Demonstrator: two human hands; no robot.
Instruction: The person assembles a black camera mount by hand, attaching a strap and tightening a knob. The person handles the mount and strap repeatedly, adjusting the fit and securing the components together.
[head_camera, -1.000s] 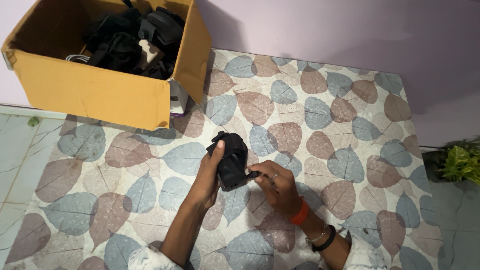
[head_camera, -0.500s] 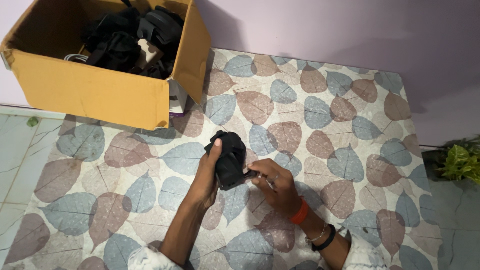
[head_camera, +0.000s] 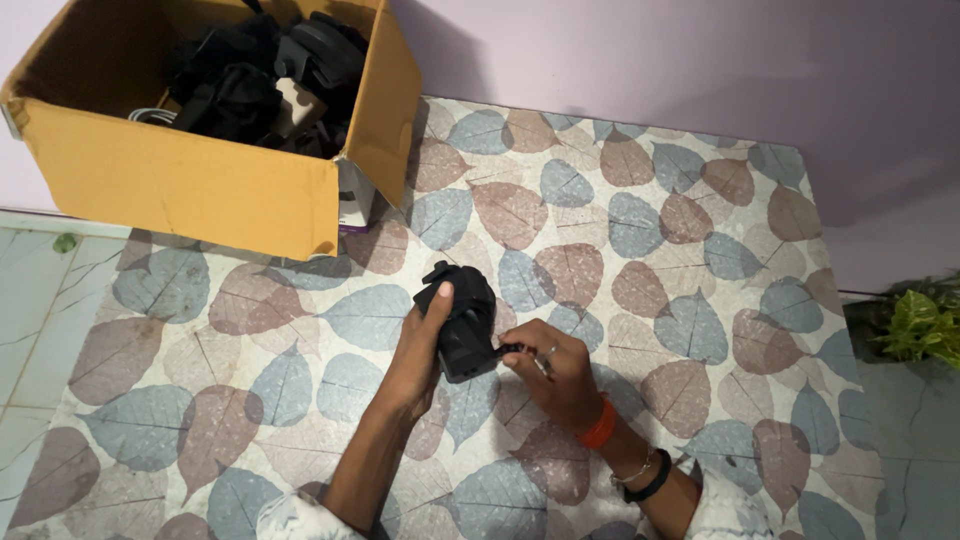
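Black strappy gadget (head_camera: 463, 318) sits mid-mat, propped over leaf-print mat (head_camera: 650, 250). Cardboard box (head_camera: 200, 190) at 10 o'clock, stuffed with more black gear (head_camera: 265, 75). Left hand (head_camera: 418, 350) wrapped round gadget's left side, thumb on top. Right hand (head_camera: 553, 372) at its 4 o'clock, fingertips pinching small tab on lower edge. Green plant (head_camera: 920, 325) way off at 3 o'clock.
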